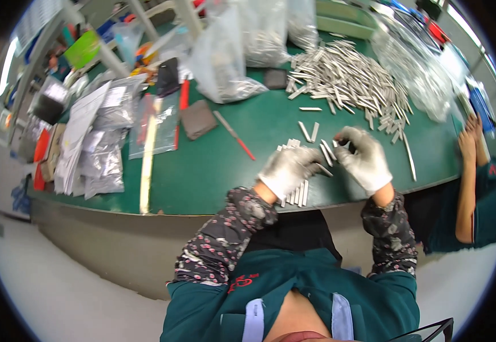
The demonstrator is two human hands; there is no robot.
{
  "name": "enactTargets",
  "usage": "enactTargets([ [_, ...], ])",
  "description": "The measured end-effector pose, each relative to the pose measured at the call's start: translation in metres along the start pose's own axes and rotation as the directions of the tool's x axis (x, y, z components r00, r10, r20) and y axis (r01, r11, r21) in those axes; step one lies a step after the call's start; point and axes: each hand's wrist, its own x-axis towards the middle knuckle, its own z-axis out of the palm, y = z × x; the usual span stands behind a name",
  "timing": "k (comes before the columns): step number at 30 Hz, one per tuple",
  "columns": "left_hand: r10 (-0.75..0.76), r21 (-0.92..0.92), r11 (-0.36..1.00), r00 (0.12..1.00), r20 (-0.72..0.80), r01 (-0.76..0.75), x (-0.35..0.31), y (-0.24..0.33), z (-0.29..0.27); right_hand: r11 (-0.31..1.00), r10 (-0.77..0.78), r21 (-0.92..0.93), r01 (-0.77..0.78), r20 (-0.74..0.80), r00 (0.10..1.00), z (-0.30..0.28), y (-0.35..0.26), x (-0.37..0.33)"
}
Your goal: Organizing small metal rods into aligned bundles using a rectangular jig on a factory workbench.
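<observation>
My left hand (293, 170), in a white glove, is closed on a small metal strip (324, 170) that sticks out past its fingertips. Under and beside that hand lies a row of similar strips (299, 194) side by side near the table's front edge. My right hand (365, 161), also gloved, has its fingers curled together; a small pale bit shows at the fingertips, too small to name. Between the hands two loose strips (328, 151) lie on the green table (202, 185). Farther off is a large heap of the same metal strips (350, 77).
Clear plastic bags (225, 57) and a green tray (345, 20) stand behind. A grey cloth pad (198, 119), a thin red-ended tool (235, 135) and a long yellowish ruler-like strip (148, 154) lie left. Bagged papers (85, 139) sit far left. Another person's hands (470, 139) are at right.
</observation>
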Motion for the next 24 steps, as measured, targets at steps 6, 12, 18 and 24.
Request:
enactTargets([
  [6, 0.072, 0.082, 0.995, 0.985, -0.156, -0.060, 0.000, -0.034, 0.036, 0.878, -0.442, -0.090, 0.470, 0.223, 0.869, 0.048, -0.070, 0.067],
  [12, -0.065, -0.623, 0.774, 0.992, 0.105, 0.116, -0.037, -0.087, 0.058, 0.868, -0.287, -0.177, 0.464, 0.584, 0.759, 0.132, -0.149, 0.117],
  [18, -0.038, -0.298, 0.953, 0.998, 0.052, 0.052, -0.054, -0.068, 0.038, 0.779, -0.087, -0.496, 0.384, 0.521, 0.849, 0.198, -0.155, 0.127],
  [24, 0.010, 0.064, 0.998, 1.000, -0.004, -0.010, -0.043, -0.047, 0.008, 0.912, -0.206, -0.192, 0.364, 0.553, 0.807, 0.154, -0.146, 0.117],
])
